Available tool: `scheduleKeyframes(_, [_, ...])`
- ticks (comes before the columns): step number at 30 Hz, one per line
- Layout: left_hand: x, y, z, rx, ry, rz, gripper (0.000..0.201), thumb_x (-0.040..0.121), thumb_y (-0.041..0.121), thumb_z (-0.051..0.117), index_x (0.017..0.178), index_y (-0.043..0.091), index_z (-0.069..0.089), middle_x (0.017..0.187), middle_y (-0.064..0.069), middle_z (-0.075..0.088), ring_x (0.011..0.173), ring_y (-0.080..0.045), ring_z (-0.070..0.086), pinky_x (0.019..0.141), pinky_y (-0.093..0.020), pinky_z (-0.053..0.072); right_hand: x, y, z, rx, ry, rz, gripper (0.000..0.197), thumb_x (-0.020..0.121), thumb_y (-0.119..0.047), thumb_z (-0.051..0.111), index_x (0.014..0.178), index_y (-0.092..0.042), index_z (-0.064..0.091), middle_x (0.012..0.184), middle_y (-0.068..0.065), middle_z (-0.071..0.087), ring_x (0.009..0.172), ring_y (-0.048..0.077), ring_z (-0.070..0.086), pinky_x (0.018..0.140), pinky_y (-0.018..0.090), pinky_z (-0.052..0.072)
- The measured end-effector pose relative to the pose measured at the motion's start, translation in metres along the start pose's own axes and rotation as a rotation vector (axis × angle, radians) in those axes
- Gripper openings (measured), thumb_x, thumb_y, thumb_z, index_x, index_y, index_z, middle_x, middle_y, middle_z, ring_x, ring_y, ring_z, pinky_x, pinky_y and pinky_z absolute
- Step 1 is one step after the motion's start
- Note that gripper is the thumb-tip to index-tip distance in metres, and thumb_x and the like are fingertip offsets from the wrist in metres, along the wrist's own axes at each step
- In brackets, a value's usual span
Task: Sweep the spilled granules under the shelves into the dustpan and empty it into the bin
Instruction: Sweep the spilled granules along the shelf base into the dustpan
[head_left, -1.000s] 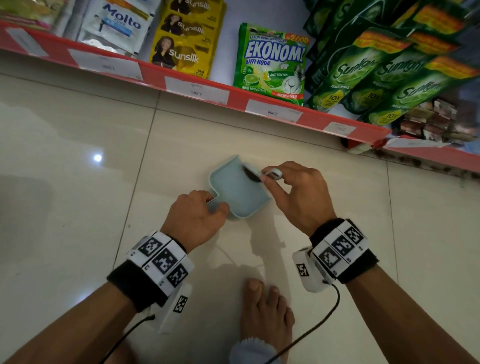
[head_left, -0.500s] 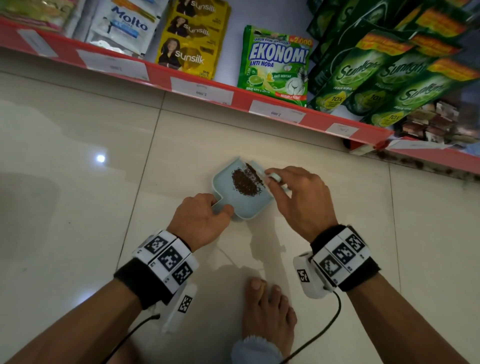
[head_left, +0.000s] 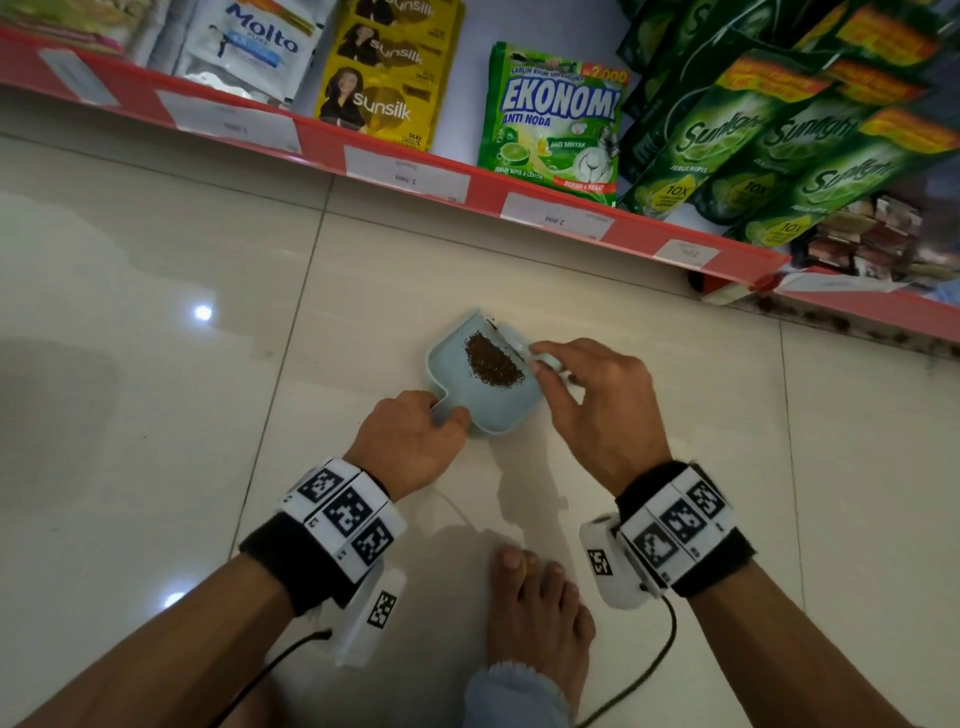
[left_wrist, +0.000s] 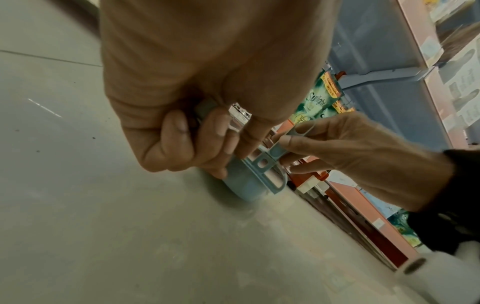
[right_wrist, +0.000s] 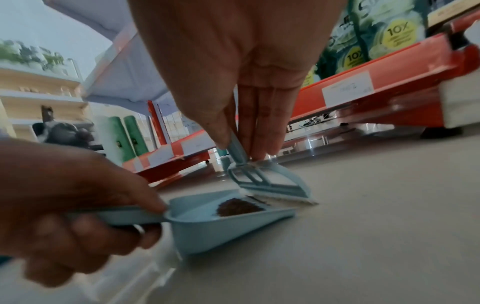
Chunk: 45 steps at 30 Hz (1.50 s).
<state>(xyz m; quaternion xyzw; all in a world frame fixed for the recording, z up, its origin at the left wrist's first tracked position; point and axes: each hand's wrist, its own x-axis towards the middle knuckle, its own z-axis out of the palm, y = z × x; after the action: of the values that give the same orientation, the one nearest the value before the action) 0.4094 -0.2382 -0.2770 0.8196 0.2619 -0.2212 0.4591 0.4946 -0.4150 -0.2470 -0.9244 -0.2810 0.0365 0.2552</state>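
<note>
I see L hand wrapped round handle of pale blue plastic dustpan, pan flat on glossy cream floor tile. R hand pinches small pale blue brush at pan's mouth. Dark brown granule heap sits inside pan, nr red-edged bottom shelf.

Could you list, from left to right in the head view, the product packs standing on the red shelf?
Molto sachets → yellow Sunsilk sachets → green Ekonomi pack → Sunlight pouches → small dark packets at the far right.
</note>
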Motion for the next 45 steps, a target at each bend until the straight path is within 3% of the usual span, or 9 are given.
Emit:
scheduleKeyframes(5, [-0.002, -0.003, 0.001, -0.079, -0.009, -0.009, 0.038, 0.095, 0.043, 0.050, 0.064, 0.022, 0.041, 0.075, -0.001, 0.053, 0.079, -0.025, 0.053, 0.072, -0.031, 0.039, -0.009, -0.013, -0.005, 0.145, 0.079, -0.059, 0.021, 0.096, -0.020, 0.064, 0.114, -0.013, 0.073, 0.104, 0.001, 0.074, 0.087, 0.012, 0.070, 0.073, 0.032, 0.060])
scheduleKeyframes(11, [-0.012, -0.010, 0.004, -0.104, 0.014, -0.025, 0.040, 0.095, 0.042, 0.048, 0.063, 0.020, 0.043, 0.069, 0.001, 0.053, 0.074, -0.023, 0.052, 0.068, -0.031, 0.039, 0.043, 0.015, -0.014, 0.096, 0.129, -0.083, 0.020, 0.093, -0.016, 0.066, 0.111, -0.015, 0.075, 0.106, 0.001, 0.074, 0.092, 0.017, 0.070, 0.077, 0.040, 0.058])
scheduleKeyframes(18, [-0.020, -0.011, 0.003, -0.090, 0.019, -0.051, 0.040, 0.096, 0.042, 0.048, 0.062, 0.022, 0.039, 0.081, -0.011, 0.060, 0.085, -0.030, 0.058, 0.073, -0.031, 0.039, 0.066, 0.034, -0.005, -0.006, -0.216, -0.234, 0.027, 0.088, -0.005, 0.068, 0.114, -0.012, 0.074, 0.117, 0.005, 0.072, 0.112, 0.021, 0.067, 0.098, 0.043, 0.053])
scheduleKeyframes(24, [-0.020, -0.020, 0.000, -0.085, 0.026, -0.067, 0.039, 0.095, 0.043, 0.050, 0.074, 0.011, 0.056, 0.087, -0.014, 0.066, 0.089, -0.032, 0.061, 0.070, -0.029, 0.037, 0.034, 0.043, -0.030, 0.021, -0.269, -0.265, 0.024, 0.089, -0.011, 0.071, 0.112, -0.018, 0.075, 0.115, -0.001, 0.072, 0.107, 0.009, 0.068, 0.096, 0.035, 0.055])
scheduleKeyframes(27, [-0.017, -0.017, 0.001, -0.047, 0.029, -0.071, 0.050, 0.094, 0.044, 0.050, 0.104, -0.005, 0.060, 0.106, -0.021, 0.068, 0.101, -0.036, 0.062, 0.080, -0.034, 0.044, 0.026, 0.038, -0.032, 0.103, -0.168, -0.186, 0.020, 0.091, -0.011, 0.069, 0.110, -0.016, 0.076, 0.111, -0.003, 0.074, 0.102, 0.009, 0.070, 0.091, 0.034, 0.056])
scheduleKeyframes(32, [-0.012, -0.009, 0.000, 0.018, 0.025, -0.043, 0.055, 0.094, 0.045, 0.051, 0.113, -0.006, 0.059, 0.113, -0.022, 0.067, 0.107, -0.036, 0.060, 0.091, -0.038, 0.046, 0.025, 0.029, -0.027, 0.025, 0.085, -0.094, 0.021, 0.094, -0.013, 0.063, 0.112, -0.014, 0.074, 0.105, 0.001, 0.074, 0.088, 0.018, 0.069, 0.074, 0.038, 0.059])
scheduleKeyframes(36, [-0.009, -0.006, 0.000, 0.055, 0.026, -0.020, 0.040, 0.094, 0.045, 0.051, 0.086, 0.006, 0.057, 0.100, -0.019, 0.068, 0.099, -0.035, 0.061, 0.077, -0.033, 0.042, 0.017, 0.016, -0.011, -0.096, -0.015, -0.057, 0.023, 0.096, -0.017, 0.060, 0.115, -0.015, 0.073, 0.097, 0.004, 0.073, 0.076, 0.020, 0.066, 0.070, 0.040, 0.058])
scheduleKeyframes(41, [-0.010, -0.009, -0.001, 0.052, 0.016, -0.044, 0.038, 0.093, 0.047, 0.052, 0.076, 0.013, 0.048, 0.077, -0.003, 0.055, 0.081, -0.027, 0.055, 0.070, -0.028, 0.037, 0.008, 0.001, -0.009, 0.185, 0.103, -0.047, 0.017, 0.094, -0.016, 0.064, 0.108, -0.015, 0.074, 0.101, -0.003, 0.075, 0.082, 0.002, 0.068, 0.070, 0.009, 0.055])
scheduleKeyframes(45, [-0.010, -0.011, 0.000, 0.050, 0.021, -0.043, 0.039, 0.092, 0.048, 0.052, 0.081, 0.011, 0.052, 0.079, -0.006, 0.057, 0.087, -0.030, 0.059, 0.070, -0.029, 0.038, 0.015, 0.005, -0.010, 0.016, 0.186, -0.022, 0.020, 0.096, -0.020, 0.060, 0.111, -0.017, 0.072, 0.103, -0.001, 0.073, 0.084, 0.014, 0.068, 0.069, 0.033, 0.060])
